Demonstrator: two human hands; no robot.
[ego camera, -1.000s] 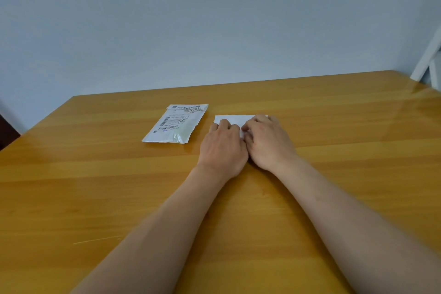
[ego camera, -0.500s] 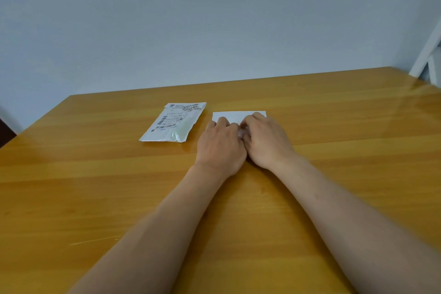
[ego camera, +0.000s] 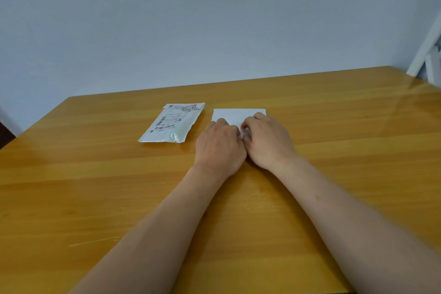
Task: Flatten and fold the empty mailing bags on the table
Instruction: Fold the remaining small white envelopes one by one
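Note:
A plain white mailing bag [ego camera: 236, 114] lies flat on the wooden table [ego camera: 95, 186], just beyond my hands. My left hand [ego camera: 220, 148] and my right hand [ego camera: 269, 143] sit side by side on its near part, knuckles up and fingers curled down onto it. They pinch the bag's near edge, and a bit of white shows between them. The bag's near half is hidden under my hands. To the left lies a second mailing bag [ego camera: 173, 124], white with a printed shipping label and barcodes, untouched and slightly puffed.
A pale wall stands behind the table's far edge. A white frame [ego camera: 427, 55] leans at the far right corner. Bare wood surrounds both bags on all sides.
My hands have drawn slightly toward me, so more of the white bag's far part shows. The labelled bag has not moved.

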